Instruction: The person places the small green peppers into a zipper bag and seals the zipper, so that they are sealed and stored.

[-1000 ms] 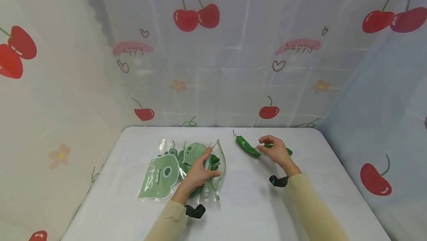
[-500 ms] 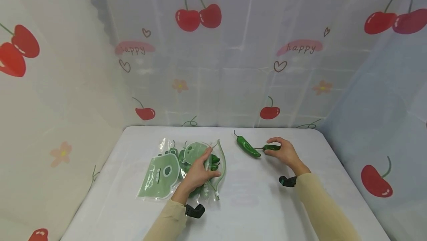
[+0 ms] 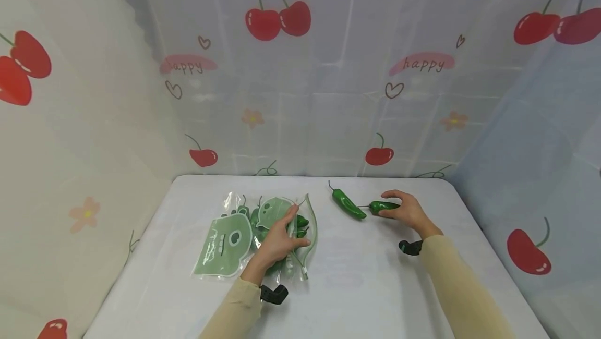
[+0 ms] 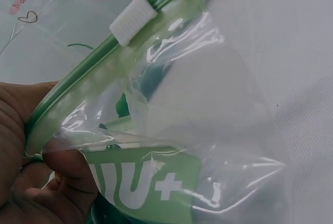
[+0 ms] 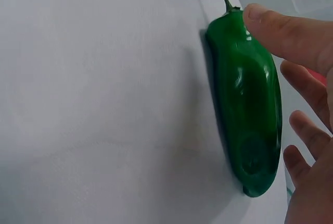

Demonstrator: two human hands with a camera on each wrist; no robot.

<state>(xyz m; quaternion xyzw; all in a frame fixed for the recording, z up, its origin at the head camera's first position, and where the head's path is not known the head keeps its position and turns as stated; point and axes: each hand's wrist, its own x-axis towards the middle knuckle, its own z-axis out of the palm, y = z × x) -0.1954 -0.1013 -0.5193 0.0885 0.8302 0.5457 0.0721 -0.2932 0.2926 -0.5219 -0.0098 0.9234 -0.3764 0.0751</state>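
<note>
My left hand (image 3: 277, 245) is at the mouth of a clear zip bag (image 3: 224, 250) with green cartoon prints, thumb and index finger spread wide. In the left wrist view, the bag's green zip edge (image 4: 78, 78) and white slider (image 4: 133, 21) run past the hand, whose lower fingers (image 4: 60, 182) curl by the film. Green peppers (image 3: 302, 221) show inside the bag. Around a green chili pepper (image 5: 244, 94) lying on the table, my right hand (image 3: 408, 213) is curved, thumb at the stem end and other fingers spaced off its far side.
A second, longer green chili pepper (image 3: 346, 203) lies left of the right hand, its tip near the other pepper's stem. The white table (image 3: 347, 287) ends at cherry-printed curtains (image 3: 305, 120) at the back and on both sides.
My right hand has slid right along the chili pepper, from its stem end toward its tip, uncovering more of it. The left hand and the bag have stayed in place.
</note>
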